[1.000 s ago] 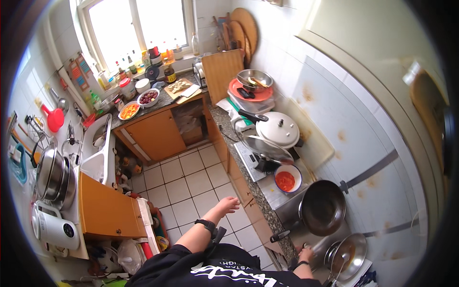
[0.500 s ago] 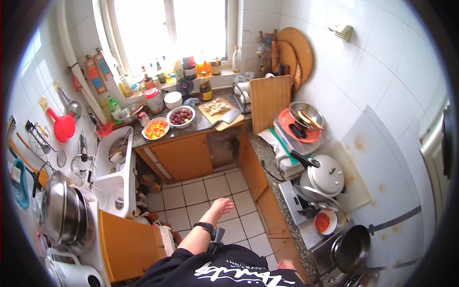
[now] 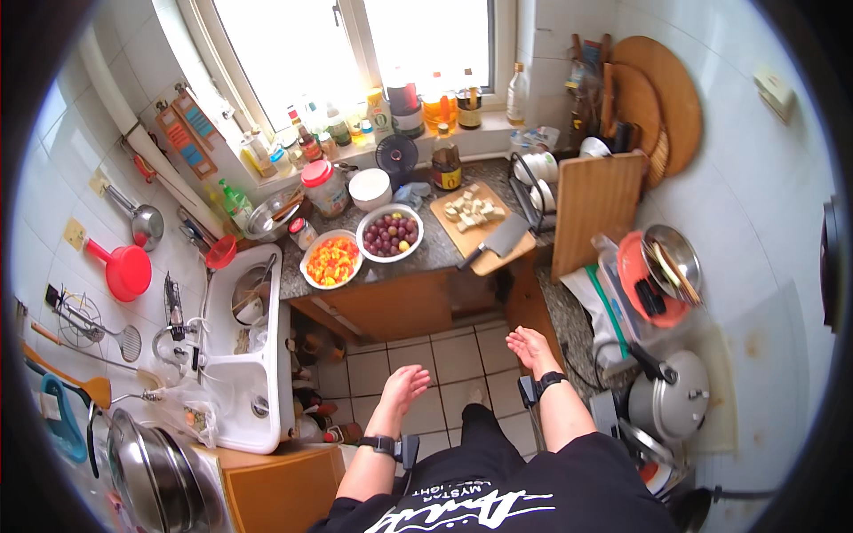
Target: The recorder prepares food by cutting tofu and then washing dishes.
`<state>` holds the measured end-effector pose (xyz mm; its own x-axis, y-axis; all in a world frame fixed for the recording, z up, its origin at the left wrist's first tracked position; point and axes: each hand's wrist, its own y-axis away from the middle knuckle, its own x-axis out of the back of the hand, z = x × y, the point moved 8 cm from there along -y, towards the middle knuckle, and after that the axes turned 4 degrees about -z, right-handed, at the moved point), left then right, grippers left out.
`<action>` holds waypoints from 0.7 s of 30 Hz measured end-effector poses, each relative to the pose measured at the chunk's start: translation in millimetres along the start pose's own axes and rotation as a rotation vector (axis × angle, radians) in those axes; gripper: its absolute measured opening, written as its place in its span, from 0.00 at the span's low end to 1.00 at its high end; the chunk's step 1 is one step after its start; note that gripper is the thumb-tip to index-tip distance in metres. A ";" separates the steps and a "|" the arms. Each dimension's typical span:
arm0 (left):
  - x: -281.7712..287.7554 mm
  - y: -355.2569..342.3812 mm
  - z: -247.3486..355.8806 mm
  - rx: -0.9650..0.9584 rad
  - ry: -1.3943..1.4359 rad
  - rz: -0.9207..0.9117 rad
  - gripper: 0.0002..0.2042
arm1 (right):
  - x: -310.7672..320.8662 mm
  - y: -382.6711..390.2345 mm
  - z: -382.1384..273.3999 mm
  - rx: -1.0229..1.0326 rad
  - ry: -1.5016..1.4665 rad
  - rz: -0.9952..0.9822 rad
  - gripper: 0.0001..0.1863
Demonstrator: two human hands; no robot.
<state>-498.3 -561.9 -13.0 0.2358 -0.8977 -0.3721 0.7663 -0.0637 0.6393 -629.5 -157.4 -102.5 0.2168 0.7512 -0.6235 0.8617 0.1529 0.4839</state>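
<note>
Over the tiled floor (image 3: 458, 355), my left hand (image 3: 407, 388) is held in the air with its fingers stretched out, nothing in it. My right hand (image 3: 533, 348) is also open and bare, nearest the right counter corner. Ahead on the counter stand a white bowl of chopped orange-and-red vegetable pieces (image 3: 332, 260) and a white bowl of dark purple round fruit (image 3: 391, 234). Right of them, a cutting board (image 3: 458, 233) carries pale cubes (image 3: 473, 211) and a cleaver (image 3: 498, 244). Neither hand touches any of these.
A double sink (image 3: 240, 391) lies at the left, with stacked steel pots (image 3: 133, 471) near it. A pressure cooker (image 3: 671, 395) and a steel bowl on an orange basin (image 3: 635, 266) stand at the right. An upright wooden board (image 3: 600, 213) and dish rack (image 3: 533, 182) fill the far corner.
I have moved nearer the far counter, which now looks closer and larger. My right hand has come up from the lower edge to the front; my left hand remains stretched out.
</note>
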 end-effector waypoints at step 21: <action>-54.2 -109.1 69.0 0.211 -0.038 0.114 0.20 | -90.2 -152.9 -41.5 -0.102 -0.187 -0.084 0.22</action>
<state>-635.9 -536.3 -16.1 0.2876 -0.9199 -0.2667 0.5933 -0.0475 0.8036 -799.9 -221.9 -94.7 0.2359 0.6024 -0.7625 0.8313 0.2812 0.4794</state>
